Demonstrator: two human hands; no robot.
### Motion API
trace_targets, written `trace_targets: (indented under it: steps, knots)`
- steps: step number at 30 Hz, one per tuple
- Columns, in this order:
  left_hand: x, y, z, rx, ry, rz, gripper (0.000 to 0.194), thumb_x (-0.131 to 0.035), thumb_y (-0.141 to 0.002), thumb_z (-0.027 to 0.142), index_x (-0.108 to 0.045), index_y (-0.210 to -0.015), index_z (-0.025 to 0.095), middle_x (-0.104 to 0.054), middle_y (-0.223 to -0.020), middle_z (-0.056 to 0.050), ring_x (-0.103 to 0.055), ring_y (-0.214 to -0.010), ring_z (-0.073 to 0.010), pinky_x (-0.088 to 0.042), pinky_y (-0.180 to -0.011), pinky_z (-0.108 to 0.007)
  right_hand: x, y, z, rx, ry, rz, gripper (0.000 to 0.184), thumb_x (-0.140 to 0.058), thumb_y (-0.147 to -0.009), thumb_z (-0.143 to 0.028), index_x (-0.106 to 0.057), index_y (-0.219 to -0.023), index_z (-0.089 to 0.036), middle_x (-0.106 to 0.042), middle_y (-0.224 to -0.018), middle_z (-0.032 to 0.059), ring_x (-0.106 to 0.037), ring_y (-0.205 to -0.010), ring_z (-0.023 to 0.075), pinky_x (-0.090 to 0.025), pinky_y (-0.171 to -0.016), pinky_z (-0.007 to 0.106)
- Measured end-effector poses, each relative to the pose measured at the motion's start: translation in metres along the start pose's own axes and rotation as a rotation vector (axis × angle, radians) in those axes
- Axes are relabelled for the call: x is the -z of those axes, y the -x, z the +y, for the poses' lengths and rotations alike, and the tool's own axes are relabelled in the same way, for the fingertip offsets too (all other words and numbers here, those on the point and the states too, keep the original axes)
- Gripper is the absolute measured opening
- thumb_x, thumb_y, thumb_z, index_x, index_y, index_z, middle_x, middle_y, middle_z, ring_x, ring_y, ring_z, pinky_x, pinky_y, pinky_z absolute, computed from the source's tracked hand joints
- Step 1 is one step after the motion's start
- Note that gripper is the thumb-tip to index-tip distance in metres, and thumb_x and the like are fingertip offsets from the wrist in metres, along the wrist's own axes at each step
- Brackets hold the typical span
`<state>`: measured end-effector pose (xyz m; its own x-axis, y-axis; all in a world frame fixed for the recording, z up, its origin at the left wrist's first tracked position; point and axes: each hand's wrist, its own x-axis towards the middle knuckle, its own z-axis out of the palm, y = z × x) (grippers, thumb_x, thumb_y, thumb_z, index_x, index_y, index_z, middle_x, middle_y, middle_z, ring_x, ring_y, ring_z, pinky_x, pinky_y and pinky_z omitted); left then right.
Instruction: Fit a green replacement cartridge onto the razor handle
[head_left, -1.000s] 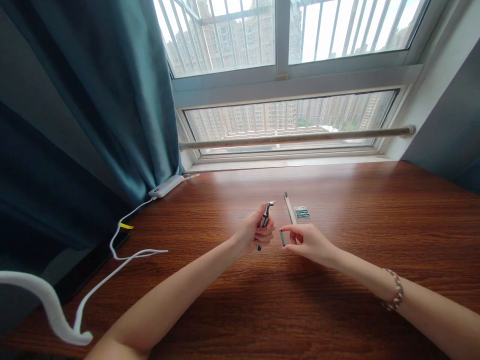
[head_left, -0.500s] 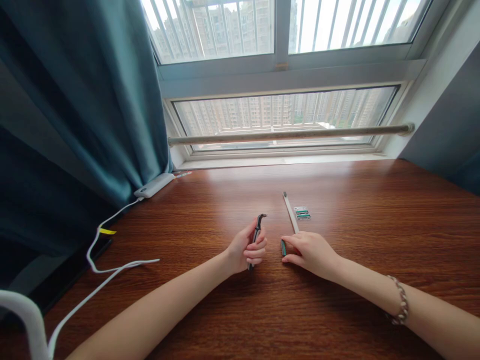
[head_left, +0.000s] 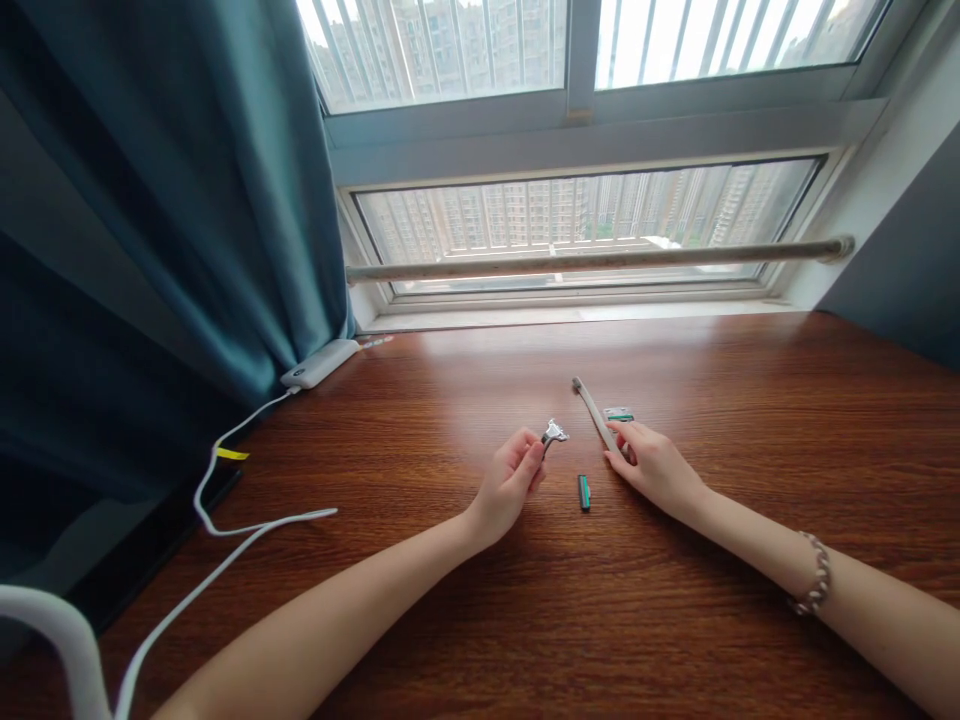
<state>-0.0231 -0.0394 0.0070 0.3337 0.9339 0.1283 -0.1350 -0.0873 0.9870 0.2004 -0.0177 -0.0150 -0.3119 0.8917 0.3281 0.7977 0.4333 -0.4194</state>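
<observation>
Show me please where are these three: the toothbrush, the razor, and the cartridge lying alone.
toothbrush (head_left: 595,413): head view, middle of the pale handle
razor (head_left: 554,433): head view, its silvery top end
cartridge (head_left: 583,493): head view, middle of its dark and green body

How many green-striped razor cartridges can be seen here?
2. The loose cartridge lies on the wooden table between the left hand and right hand; the second cartridge is in the pale case just beyond the right hand, which may hide more.
</observation>
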Motion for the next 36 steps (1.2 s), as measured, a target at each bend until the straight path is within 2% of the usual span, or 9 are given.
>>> trace_targets:
  steps: [4, 7, 12, 15, 17, 21, 26, 32, 36]
  knots:
    - [0.001, 0.005, -0.002, -0.109, -0.209, -0.009, 0.026, -0.043, -0.082, 0.041, -0.043, -0.072, 0.016, -0.034, -0.049, 0.007, -0.028, -0.044, -0.0054, -0.020, -0.043, -0.019, 0.007, -0.003, -0.003, -0.037, -0.064, 0.000, 0.025, -0.047, -0.076, -0.022, -0.062, -0.094, -0.014, -0.055, -0.067, 0.0030, -0.050, -0.061, 0.0147, -0.040, -0.061, 0.027]
    - [0.003, 0.007, -0.005, -0.167, -0.306, -0.006, 0.027, -0.043, -0.083, 0.040, -0.047, -0.071, 0.016, -0.036, -0.050, 0.006, -0.028, -0.046, -0.0063, -0.021, -0.045, -0.021, 0.018, -0.006, -0.009, -0.135, -0.197, -0.026, 0.022, -0.050, -0.071, -0.024, -0.065, -0.085, -0.014, -0.056, -0.062, 0.0016, -0.049, -0.057, 0.0127, -0.038, -0.055, 0.024]
    - [0.002, 0.009, -0.010, -0.207, -0.356, 0.068, 0.028, -0.040, -0.084, 0.040, -0.052, -0.077, 0.016, -0.036, -0.053, 0.005, -0.030, -0.049, -0.0076, -0.024, -0.048, -0.021, 0.045, -0.001, -0.025, -0.315, -0.617, -0.054, 0.019, -0.053, -0.068, -0.025, -0.055, -0.082, -0.014, -0.049, -0.061, -0.0014, -0.044, -0.051, 0.0092, -0.033, -0.044, 0.020]
    - [0.001, 0.008, -0.013, -0.183, -0.350, 0.126, 0.029, -0.037, -0.085, 0.040, -0.052, -0.077, 0.017, -0.036, -0.056, 0.004, -0.032, -0.051, -0.0083, -0.026, -0.050, -0.021, 0.051, 0.014, -0.030, -0.283, -0.742, -0.008, 0.013, -0.053, -0.069, -0.025, -0.044, -0.076, -0.017, -0.045, -0.065, -0.0023, -0.042, -0.049, 0.0074, -0.032, -0.041, 0.019]
    - [0.000, 0.008, -0.015, -0.158, -0.332, 0.140, 0.030, -0.036, -0.085, 0.041, -0.050, -0.075, 0.017, -0.036, -0.058, 0.003, -0.033, -0.053, -0.0087, -0.027, -0.052, -0.021, 0.048, 0.026, -0.029, -0.225, -0.671, 0.014, 0.012, -0.049, -0.075, -0.026, -0.041, -0.072, -0.018, -0.042, -0.061, -0.0036, -0.039, -0.047, 0.0071, -0.031, -0.042, 0.019]
    - [0.000, 0.007, -0.013, -0.150, -0.305, 0.156, 0.031, -0.035, -0.085, 0.042, -0.050, -0.075, 0.017, -0.036, -0.059, 0.003, -0.033, -0.054, -0.0092, -0.026, -0.053, -0.021, 0.035, 0.045, -0.018, -0.086, -0.370, 0.064, 0.023, -0.037, -0.086, -0.030, -0.037, -0.065, -0.019, -0.033, -0.051, -0.0051, -0.033, -0.044, 0.0084, -0.028, -0.045, 0.022]
    - [-0.002, 0.008, -0.003, -0.184, -0.473, 0.147, 0.022, -0.042, -0.084, 0.035, -0.054, -0.086, 0.017, -0.032, -0.055, 0.005, -0.028, -0.050, -0.0088, -0.022, -0.051, -0.022, 0.023, 0.054, -0.007, 0.132, -0.057, 0.047, 0.017, -0.030, -0.090, -0.025, -0.039, -0.077, -0.019, -0.043, -0.057, -0.0022, -0.042, -0.049, 0.0119, -0.029, -0.050, 0.024]
    - [-0.005, 0.011, -0.002, -0.206, -0.490, 0.120, 0.019, -0.043, -0.083, 0.031, -0.056, -0.085, 0.017, -0.035, -0.056, 0.005, -0.029, -0.051, -0.0091, -0.023, -0.052, -0.021, 0.017, 0.054, -0.009, 0.161, 0.090, 0.013, 0.021, -0.027, -0.091, -0.029, -0.042, -0.080, -0.019, -0.050, -0.058, -0.0003, -0.048, -0.050, 0.0135, -0.030, -0.051, 0.024]
    - [-0.004, 0.014, -0.005, -0.259, -0.515, 0.057, 0.018, -0.044, -0.082, 0.028, -0.057, -0.085, 0.016, -0.036, -0.056, 0.004, -0.029, -0.050, -0.0091, -0.023, -0.052, -0.021, 0.016, 0.052, -0.008, 0.099, 0.155, -0.027, 0.025, -0.026, -0.092, -0.030, -0.041, -0.076, -0.019, -0.053, -0.058, 0.0006, -0.050, -0.050, 0.0147, -0.027, -0.049, 0.025]
